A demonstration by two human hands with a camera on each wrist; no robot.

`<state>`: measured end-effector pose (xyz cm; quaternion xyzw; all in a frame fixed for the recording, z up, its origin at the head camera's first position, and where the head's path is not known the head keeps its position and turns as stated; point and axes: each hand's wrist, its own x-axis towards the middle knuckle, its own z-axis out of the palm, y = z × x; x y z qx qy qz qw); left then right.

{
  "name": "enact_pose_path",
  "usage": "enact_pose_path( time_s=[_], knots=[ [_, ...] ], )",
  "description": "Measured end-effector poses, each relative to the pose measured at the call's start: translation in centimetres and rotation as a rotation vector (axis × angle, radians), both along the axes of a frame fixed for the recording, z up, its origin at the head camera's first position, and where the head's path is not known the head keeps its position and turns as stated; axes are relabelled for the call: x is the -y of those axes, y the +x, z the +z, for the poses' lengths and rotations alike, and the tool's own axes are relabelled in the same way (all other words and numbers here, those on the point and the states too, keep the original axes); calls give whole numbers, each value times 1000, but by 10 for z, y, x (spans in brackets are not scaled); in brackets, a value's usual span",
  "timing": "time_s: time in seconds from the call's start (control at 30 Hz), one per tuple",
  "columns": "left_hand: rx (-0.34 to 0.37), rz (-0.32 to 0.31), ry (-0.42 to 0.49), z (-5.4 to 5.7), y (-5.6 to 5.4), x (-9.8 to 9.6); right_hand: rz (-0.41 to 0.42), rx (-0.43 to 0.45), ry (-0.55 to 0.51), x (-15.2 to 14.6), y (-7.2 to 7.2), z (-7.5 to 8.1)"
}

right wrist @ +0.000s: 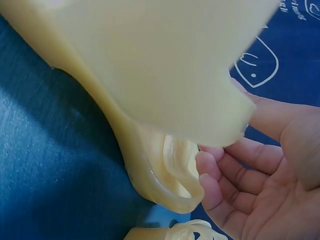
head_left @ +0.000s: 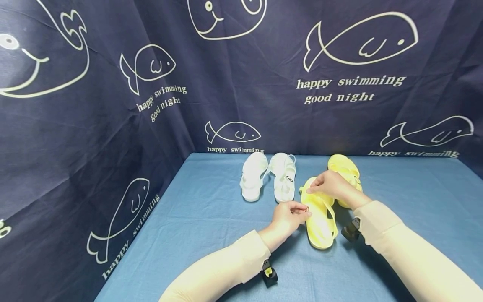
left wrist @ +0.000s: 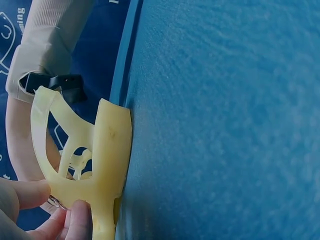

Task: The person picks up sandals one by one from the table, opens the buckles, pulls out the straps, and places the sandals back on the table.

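A yellow sandal (head_left: pixel 318 224) lies sole-down on the blue cloth, between my two hands. At its left side, my left hand (head_left: pixel 288 218) pinches a small shiny metal piece (left wrist: pixel 56 202) between thumb and fingers, right against the strap; what kind of fitting it is stays unclear. My right hand (head_left: pixel 333 184) reaches over the sandal's far end. In the right wrist view its thumb and fingers pinch the edge of the wide yellow strap (right wrist: pixel 175 95), the thumb mostly hidden behind it. The second yellow sandal (head_left: pixel 341 163) lies just beyond, partly covered by my right hand.
A pair of white sandals, one on the left (head_left: pixel 252 178) and one on the right (head_left: pixel 283 167), lies farther back to the left. The table's blue cloth (head_left: pixel 196 218) meets a dark fish-print curtain (head_left: pixel 279 100) behind and at the left.
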<state>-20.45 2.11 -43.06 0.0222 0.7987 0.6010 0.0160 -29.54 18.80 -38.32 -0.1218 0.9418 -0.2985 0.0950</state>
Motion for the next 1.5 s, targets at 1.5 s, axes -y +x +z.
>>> enact_pose_path(
  time_s=[1.5],
  knots=[
    [17,-37,-2,0,0,7,-69,-207,-241,-35,59,-5]
  ],
)
